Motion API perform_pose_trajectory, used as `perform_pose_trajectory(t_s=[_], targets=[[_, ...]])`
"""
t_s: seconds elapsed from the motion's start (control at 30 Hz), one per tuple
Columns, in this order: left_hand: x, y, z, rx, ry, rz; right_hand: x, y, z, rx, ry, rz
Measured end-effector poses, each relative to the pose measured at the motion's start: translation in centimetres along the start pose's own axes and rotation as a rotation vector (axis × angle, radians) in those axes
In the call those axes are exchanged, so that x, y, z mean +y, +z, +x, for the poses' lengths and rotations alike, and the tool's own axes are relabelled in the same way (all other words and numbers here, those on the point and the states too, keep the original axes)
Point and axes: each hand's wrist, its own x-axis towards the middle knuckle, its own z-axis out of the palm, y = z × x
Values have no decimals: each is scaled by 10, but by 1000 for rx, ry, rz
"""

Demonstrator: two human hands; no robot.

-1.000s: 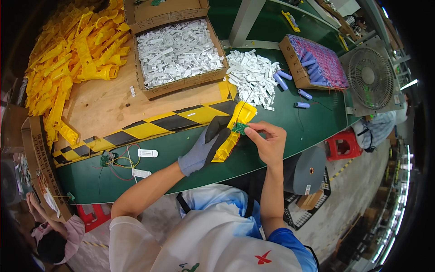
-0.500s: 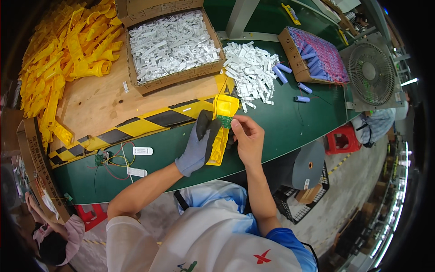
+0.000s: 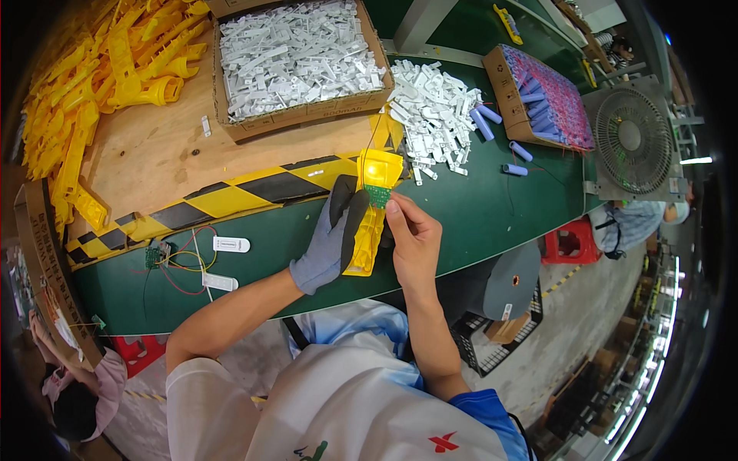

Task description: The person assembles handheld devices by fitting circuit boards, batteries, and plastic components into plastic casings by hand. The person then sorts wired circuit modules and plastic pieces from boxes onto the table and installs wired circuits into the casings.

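My left hand (image 3: 326, 238), in a grey work glove with dark fingers, is closed round a yellow plastic housing (image 3: 366, 240) held upright above the near part of the green table. A small green circuit board (image 3: 377, 197) lies in the upper half of the housing, and thin wires run up from it. My bare right hand (image 3: 415, 234) pinches at the board's right edge with thumb and forefinger. Its other fingers are curled in. Whether the board is fully seated cannot be made out.
A cardboard box (image 3: 307, 119) of white plastic parts stands at the back, with a loose white pile (image 3: 434, 111) beside it. Purple cylindrical cells (image 3: 515, 169) lie near their carton (image 3: 503, 88). Yellow housings (image 3: 123, 69) heap up at left. A wired board (image 3: 156, 256) lies left of my hands.
The view has shifted slightly, so the table scene sits a little differently. Both hands keep their hold, and my right fingertips stay at the board's right edge.
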Motion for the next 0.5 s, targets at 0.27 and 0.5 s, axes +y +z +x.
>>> perform_pose_trajectory(t_s=[0.27,0.5], targets=[[0,-7,-2,-75,-128,28,-4,-16,8,-96,-49,-12],[14,9,-11,-128,-71,-41,-42,-87,90,228,-212,-656]])
